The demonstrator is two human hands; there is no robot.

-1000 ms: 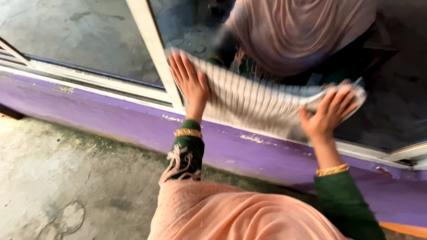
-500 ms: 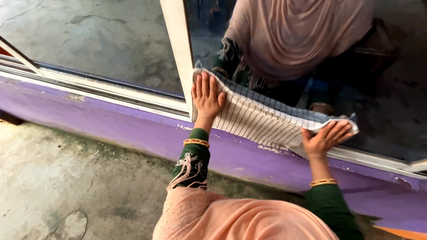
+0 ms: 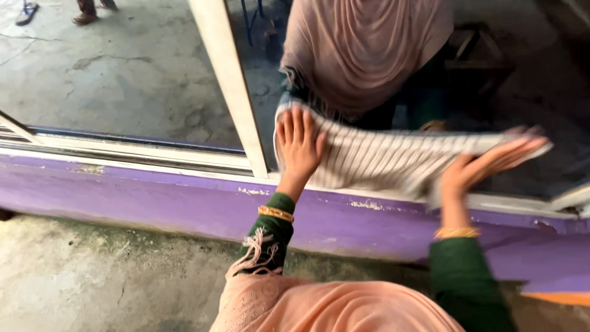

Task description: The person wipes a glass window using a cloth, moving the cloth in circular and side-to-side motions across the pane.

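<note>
A white cloth with thin dark stripes (image 3: 381,161) is spread flat against the lower part of a glass window pane (image 3: 522,86). My left hand (image 3: 298,146) presses its left end with fingers spread, close to the white vertical frame bar (image 3: 228,86). My right hand (image 3: 485,167) lies flat on the cloth's right end and looks motion-blurred. Both arms wear dark green sleeves with gold bangles. The glass mirrors my pink scarf (image 3: 369,49) and arms.
A purple painted sill (image 3: 153,203) runs below the white bottom frame rail (image 3: 123,155). Rough concrete floor (image 3: 92,283) lies under it. Another person's feet (image 3: 86,11) stand at the top left. An orange patch (image 3: 556,298) shows at the lower right.
Both hands and the cloth have slid along the glass, the right hand rising and blurring. The view has shifted so the frame bar sits further left.
</note>
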